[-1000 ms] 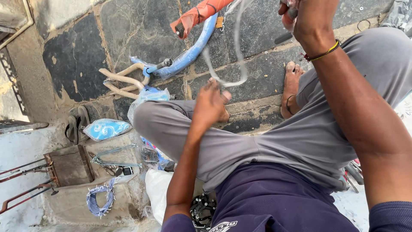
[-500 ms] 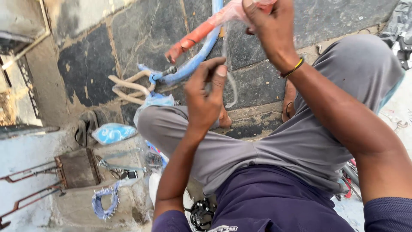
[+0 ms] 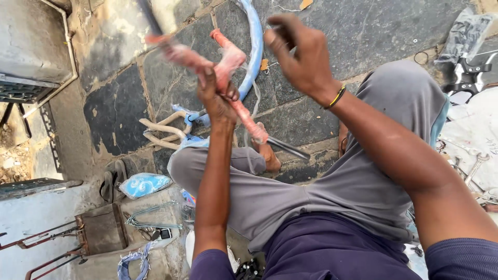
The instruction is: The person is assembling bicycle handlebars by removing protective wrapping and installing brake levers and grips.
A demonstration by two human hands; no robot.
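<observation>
From the head camera, looking down over the person's lap, the left hand (image 3: pixel 218 101) is raised in front of the body with its fingers curled tight around an orange-red bicycle part (image 3: pixel 228 93) still covered in clear plastic wrap. That wrapped part runs on a slant from upper left to lower right, and a bare dark metal end (image 3: pixel 288 148) sticks out below the wrap, above the person's grey trousers (image 3: pixel 311 192).

The right hand (image 3: pixel 303 54) is held higher and to the right, a thin yellow and black bracelet (image 3: pixel 336 97) at its wrist. Its fingers are bent and partly closed, and it seems to pinch a strand of the clear wrap, though motion blur makes that hard to be sure of; it is apart from the orange-red part itself.

Behind the hands a light blue bicycle frame (image 3: pixel 254 52) lies on the dark stone paving (image 3: pixel 373 31). Left of the person's knee lie cream-coloured tubes (image 3: pixel 161 132) and a blue plastic bag (image 3: pixel 145 184). At lower left stands a rusty metal stand (image 3: pixel 98 231), with bent wire pieces (image 3: pixel 150 218) beside it. At the right edge, wrenches (image 3: pixel 472 168) rest on a white sheet (image 3: pixel 474 135).
</observation>
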